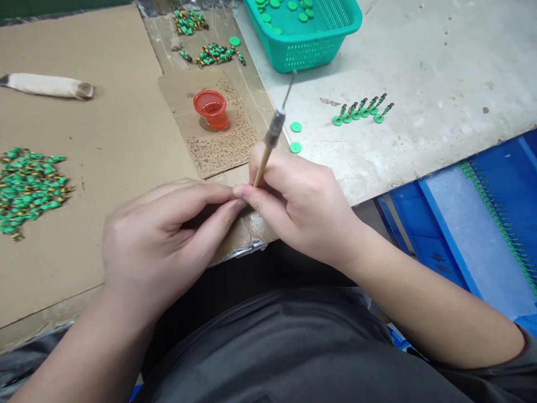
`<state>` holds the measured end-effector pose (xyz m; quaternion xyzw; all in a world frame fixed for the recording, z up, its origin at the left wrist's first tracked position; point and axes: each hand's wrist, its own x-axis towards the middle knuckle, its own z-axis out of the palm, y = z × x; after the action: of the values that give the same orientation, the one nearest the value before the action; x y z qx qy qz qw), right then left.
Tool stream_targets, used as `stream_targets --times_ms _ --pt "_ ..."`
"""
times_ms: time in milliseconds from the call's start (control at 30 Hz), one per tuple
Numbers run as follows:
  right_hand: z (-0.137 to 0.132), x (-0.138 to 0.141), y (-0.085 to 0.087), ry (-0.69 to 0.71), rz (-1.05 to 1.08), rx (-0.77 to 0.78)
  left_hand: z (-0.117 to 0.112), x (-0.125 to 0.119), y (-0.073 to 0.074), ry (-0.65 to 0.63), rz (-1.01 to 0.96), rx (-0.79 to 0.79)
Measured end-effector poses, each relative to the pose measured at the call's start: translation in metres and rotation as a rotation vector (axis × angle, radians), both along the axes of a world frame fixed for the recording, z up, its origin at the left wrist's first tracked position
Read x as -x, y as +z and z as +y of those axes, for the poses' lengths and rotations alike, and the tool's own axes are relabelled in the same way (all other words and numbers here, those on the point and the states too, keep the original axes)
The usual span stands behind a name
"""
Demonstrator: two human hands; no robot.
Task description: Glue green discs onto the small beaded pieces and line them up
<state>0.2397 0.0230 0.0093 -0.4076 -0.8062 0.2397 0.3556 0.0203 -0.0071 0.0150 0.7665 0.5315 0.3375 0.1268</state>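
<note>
My right hand (306, 201) is closed around a thin wooden-handled tool (262, 163) with a grey collar and a fine pointed tip, which points up and away from me. My left hand (163, 235) is closed in a pinch, its thumb and forefinger meeting the right fingertips at the table's near edge. A trace of green shows between the fingertips; whatever is pinched there is mostly hidden. Beyond the hands, a small red cup (212, 110) of liquid stands on a spotted cardboard piece (222, 151). Two green buttons (296, 137) lie just past my right hand.
Small painted green, yellow and black figures (31, 190) are heaped at left, with smaller piles (216, 54) at the back. A green basket (310, 53) holds buttons. Several figures on green discs (363, 112) stand in a row. A whitish roll (48, 85) lies left; blue trays (453, 224) sit right.
</note>
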Motion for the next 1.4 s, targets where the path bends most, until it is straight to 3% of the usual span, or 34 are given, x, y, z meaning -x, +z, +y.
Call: stream_targets --times_ms 233,500,600,833,933,1067,1400 --pt "0.0 0.005 -0.006 0.027 0.031 -0.041 0.007 0.009 -0.006 -0.037 0.003 -0.018" --pt "-0.01 0.001 -0.008 -0.213 0.187 0.058 0.006 0.009 -0.008 -0.035 -0.011 -0.009" --pt "-0.013 0.003 -0.005 -0.218 0.165 0.008 0.002 0.005 -0.004 0.004 -0.039 0.021" --pt "-0.012 0.007 -0.004 -0.134 0.152 0.062 0.0 0.002 -0.002 -0.011 -0.049 0.013" --pt "-0.012 0.005 -0.002 -0.108 0.073 0.01 0.001 0.003 -0.002 -0.025 -0.051 0.018" --pt "-0.013 0.004 0.0 -0.143 -0.067 0.068 0.001 0.002 -0.001 -0.004 -0.029 0.029" --pt "-0.011 0.009 -0.005 -0.104 -0.06 -0.012 0.0 0.005 -0.001 -0.006 -0.007 0.03"
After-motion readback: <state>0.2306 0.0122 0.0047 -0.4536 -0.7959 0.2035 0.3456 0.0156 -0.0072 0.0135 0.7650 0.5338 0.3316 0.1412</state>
